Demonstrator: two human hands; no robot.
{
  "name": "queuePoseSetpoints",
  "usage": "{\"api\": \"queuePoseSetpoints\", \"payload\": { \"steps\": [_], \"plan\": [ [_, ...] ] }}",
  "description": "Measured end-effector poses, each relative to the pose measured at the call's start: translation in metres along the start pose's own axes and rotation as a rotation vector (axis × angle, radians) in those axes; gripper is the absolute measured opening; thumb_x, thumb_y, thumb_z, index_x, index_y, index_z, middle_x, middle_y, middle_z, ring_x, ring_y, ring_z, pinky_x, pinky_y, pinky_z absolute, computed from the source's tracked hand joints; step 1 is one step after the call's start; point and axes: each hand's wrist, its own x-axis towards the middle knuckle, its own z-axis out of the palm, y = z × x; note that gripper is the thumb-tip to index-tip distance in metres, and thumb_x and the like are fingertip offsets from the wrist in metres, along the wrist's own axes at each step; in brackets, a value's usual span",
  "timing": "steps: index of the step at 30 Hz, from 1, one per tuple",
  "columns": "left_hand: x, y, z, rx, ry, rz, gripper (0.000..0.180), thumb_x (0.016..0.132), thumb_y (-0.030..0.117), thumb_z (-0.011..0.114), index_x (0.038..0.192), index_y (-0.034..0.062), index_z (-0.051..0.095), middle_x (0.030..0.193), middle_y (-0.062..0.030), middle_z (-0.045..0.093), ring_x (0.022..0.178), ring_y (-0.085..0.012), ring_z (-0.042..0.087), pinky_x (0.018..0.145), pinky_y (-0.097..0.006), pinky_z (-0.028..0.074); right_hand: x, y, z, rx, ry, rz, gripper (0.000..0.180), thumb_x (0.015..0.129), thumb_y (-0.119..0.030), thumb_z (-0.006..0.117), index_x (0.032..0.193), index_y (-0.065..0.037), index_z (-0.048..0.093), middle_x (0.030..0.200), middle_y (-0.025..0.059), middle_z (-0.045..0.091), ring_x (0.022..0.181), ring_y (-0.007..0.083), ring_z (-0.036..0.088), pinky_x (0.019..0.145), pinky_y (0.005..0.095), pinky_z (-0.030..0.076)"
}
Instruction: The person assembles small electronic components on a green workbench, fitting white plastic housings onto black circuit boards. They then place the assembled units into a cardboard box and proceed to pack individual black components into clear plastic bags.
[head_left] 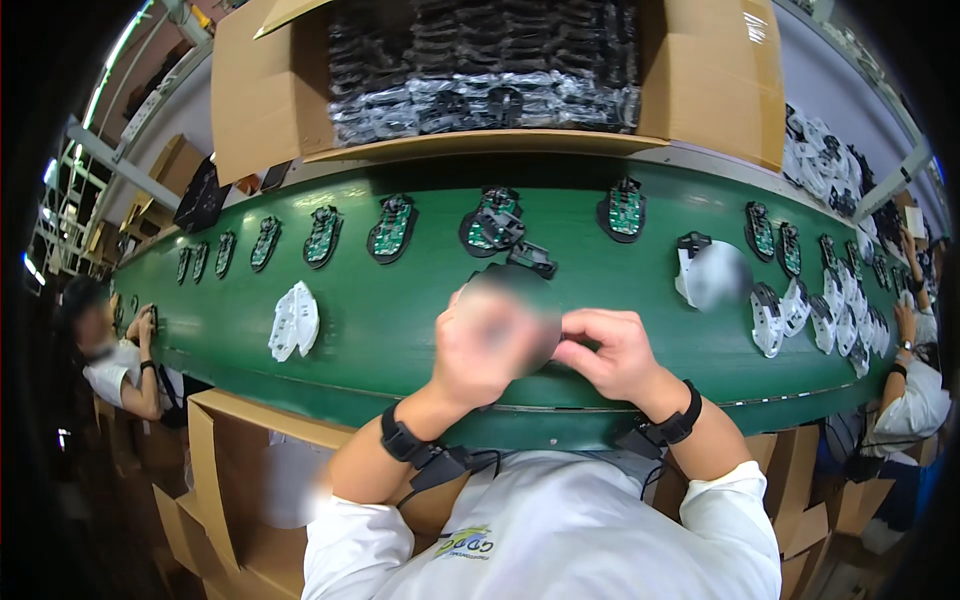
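Note:
Over the near side of the green work surface, my left hand [468, 345] is closed round a dark rounded part [540, 300]. A blur covers much of the part and the fingers, so its exact kind cannot be made out. My right hand [612, 352] has its thumb and index finger closed together at the part's right edge. Just beyond my hands lie a black plastic bracket [532, 259] and a black base with a green circuit board [488, 222], which has a grey piece lying on it. Another such board-and-base unit [622, 210] stands farther right.
The green surface [380, 310] holds a row of circuit-board units, a white shell [295, 322] at left and several white shells [825, 315] at right. An open carton [480, 145] of bagged black parts stands behind. People [120, 370] work at both sides; cartons [215, 470] stand below.

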Motion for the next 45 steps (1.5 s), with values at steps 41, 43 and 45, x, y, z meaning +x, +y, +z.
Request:
{"api": "queuePoseSetpoints", "payload": {
  "steps": [41, 43, 45],
  "plan": [
    [-0.008, -0.001, -0.001, -0.453, -0.055, -0.444, 0.055, 0.089, 0.007, 0.073, 0.138, -0.0096, 0.052, 0.108, -0.0094, 0.072, 0.092, -0.0095, 0.066, 0.081, -0.025, 0.054, -0.001, 0.011, -0.032, -0.12, 0.018, 0.273, 0.065, 0.078, -0.027, 0.086, 0.131, 0.003, 0.062, 0.128, 0.0208, 0.066, 0.112, 0.0372, 0.065, 0.099, 0.0423, 0.051],
    [-0.013, 0.0, 0.005, -0.319, -0.042, -0.343, 0.061, 0.088, 0.01, 0.074, 0.14, -0.0111, 0.05, 0.101, -0.0109, 0.073, 0.086, -0.0098, 0.067, 0.077, -0.026, 0.055, 0.002, 0.005, -0.022, -0.138, 0.006, -0.042, 0.07, 0.078, -0.028, 0.086, 0.134, 0.005, 0.06, 0.133, 0.0222, 0.063, 0.118, 0.0373, 0.064, 0.101, 0.0429, 0.051],
    [-0.015, 0.003, 0.004, -0.226, -0.084, -0.255, 0.065, 0.087, 0.012, 0.076, 0.141, -0.0119, 0.048, 0.095, -0.012, 0.074, 0.08, -0.0107, 0.068, 0.072, -0.026, 0.055, 0.004, 0.002, -0.008, -0.15, -0.011, -0.228, 0.071, 0.077, -0.027, 0.087, 0.134, 0.006, 0.059, 0.136, 0.0232, 0.061, 0.121, 0.037, 0.063, 0.102, 0.043, 0.05]
  ]
}}
